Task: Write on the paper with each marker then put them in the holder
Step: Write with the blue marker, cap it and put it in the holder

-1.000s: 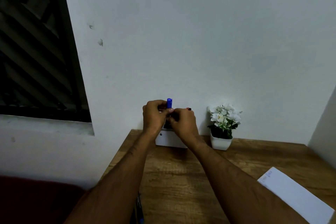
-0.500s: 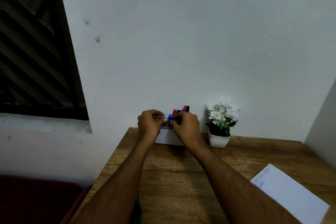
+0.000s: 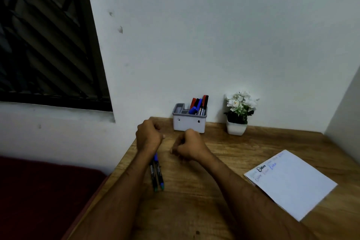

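Now both hands had left the holder (image 3: 189, 122) and come back toward the person, so the moment was different from half a second before, when they were together at its top with the blue marker between them. The blue marker (image 3: 192, 110) was now inside the holder, lying tilted at the front of the right compartment beside the red and black markers (image 3: 202, 101) that stood upright there. The left compartment looked empty, though its bottom was not visible.

The left hand (image 3: 149, 135) hung above the table (image 3: 253, 142) with fingers curled in, and it held nothing that I could see. The right hand (image 3: 190, 146) was the same, curled loosely and near the table surface (whether it touched the wood, I could not tell).

Under the left forearm two more markers (image 3: 157, 173) lay side by side on the table. The paper (image 3: 292, 183) lay well apart to the right, with several small words already written near its far corner.

So I judged that one marker was just finished, and the two on the table were probably the next ones to take.
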Action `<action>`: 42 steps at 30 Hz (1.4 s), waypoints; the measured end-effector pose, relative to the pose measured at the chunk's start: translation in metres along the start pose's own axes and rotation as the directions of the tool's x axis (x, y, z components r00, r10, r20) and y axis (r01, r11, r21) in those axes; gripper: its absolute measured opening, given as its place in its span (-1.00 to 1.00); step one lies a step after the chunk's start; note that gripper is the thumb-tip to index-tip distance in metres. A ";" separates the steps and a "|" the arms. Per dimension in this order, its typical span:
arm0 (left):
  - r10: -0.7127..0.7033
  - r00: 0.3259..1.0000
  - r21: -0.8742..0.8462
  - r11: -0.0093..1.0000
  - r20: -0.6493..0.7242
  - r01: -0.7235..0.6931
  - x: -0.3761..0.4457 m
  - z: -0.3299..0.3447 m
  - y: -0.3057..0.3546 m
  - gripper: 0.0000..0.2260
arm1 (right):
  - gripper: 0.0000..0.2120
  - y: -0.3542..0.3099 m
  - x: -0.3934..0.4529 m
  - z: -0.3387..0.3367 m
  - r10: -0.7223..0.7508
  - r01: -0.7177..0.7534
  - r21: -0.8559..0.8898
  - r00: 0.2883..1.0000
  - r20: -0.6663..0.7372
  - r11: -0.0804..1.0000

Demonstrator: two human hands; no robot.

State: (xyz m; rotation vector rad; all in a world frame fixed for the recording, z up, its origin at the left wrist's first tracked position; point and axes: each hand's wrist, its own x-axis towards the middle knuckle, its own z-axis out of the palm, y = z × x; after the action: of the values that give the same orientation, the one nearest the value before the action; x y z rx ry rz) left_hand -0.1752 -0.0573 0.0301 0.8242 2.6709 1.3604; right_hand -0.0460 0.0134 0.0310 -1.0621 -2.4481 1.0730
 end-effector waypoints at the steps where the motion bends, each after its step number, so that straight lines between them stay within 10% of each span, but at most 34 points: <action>1: -0.030 1.000 0.022 0.999 0.004 0.030 -0.005 -0.004 -0.004 -0.69 | -0.84 -0.003 -0.006 0.005 0.019 -0.019 -0.001 0.999 0.045 1.000; 26: -0.058 0.998 -0.065 0.996 0.029 0.059 -0.037 0.005 -0.012 -0.80 | -0.84 0.001 -0.034 0.023 -0.030 0.011 -0.124 0.989 -0.148 0.992; 34: -0.179 0.892 -0.494 0.780 0.414 0.385 -0.053 0.026 0.042 -0.94 | -0.89 0.028 -0.053 -0.020 -0.051 0.059 0.017 0.949 -0.310 0.998; 42: -0.198 0.798 -0.502 0.684 0.570 0.529 -0.064 0.060 0.076 -0.84 | -0.88 0.060 -0.064 -0.049 0.077 -0.006 0.198 0.933 -0.352 0.980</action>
State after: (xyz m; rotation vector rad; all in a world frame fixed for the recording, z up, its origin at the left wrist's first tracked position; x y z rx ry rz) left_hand -0.0710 -0.0062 0.0379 0.4009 1.6714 1.5452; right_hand 0.0537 0.0213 0.0251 -1.1366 -1.9996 1.0030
